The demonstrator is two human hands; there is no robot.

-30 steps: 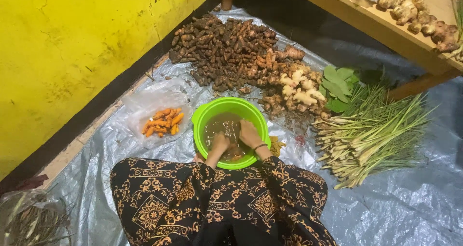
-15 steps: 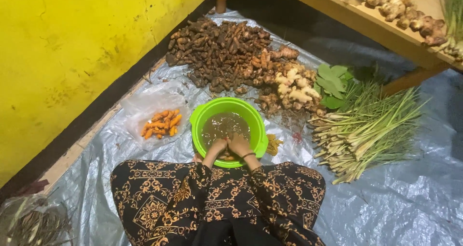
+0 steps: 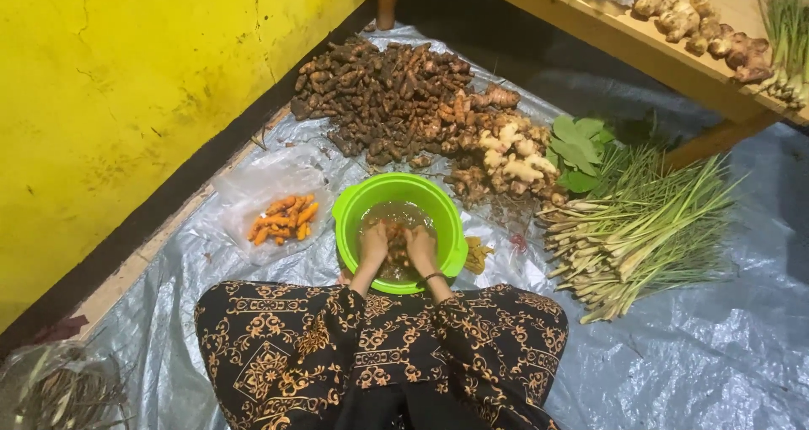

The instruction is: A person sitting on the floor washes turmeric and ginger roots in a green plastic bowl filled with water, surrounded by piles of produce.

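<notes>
A bright green basin (image 3: 350,208) of murky brown water sits on the plastic sheet in front of my knees. Both hands are dipped in it. My left hand (image 3: 372,243) and my right hand (image 3: 420,248) are closed together around a brown root (image 3: 396,251) between them at the water's surface. A dark band circles my right wrist. My lap is covered by black cloth with a gold pattern (image 3: 379,354).
A heap of dark brown roots (image 3: 388,97) and pale ginger (image 3: 510,156) lies beyond the basin. Peeled orange turmeric (image 3: 282,217) rests on clear plastic at left. Lemongrass stalks (image 3: 640,232) and green leaves (image 3: 577,147) lie right. A wooden shelf (image 3: 640,46) and yellow wall (image 3: 126,84) border the area.
My hands have drawn closer together in the basin and now clasp a root between them. The view has shifted slightly.
</notes>
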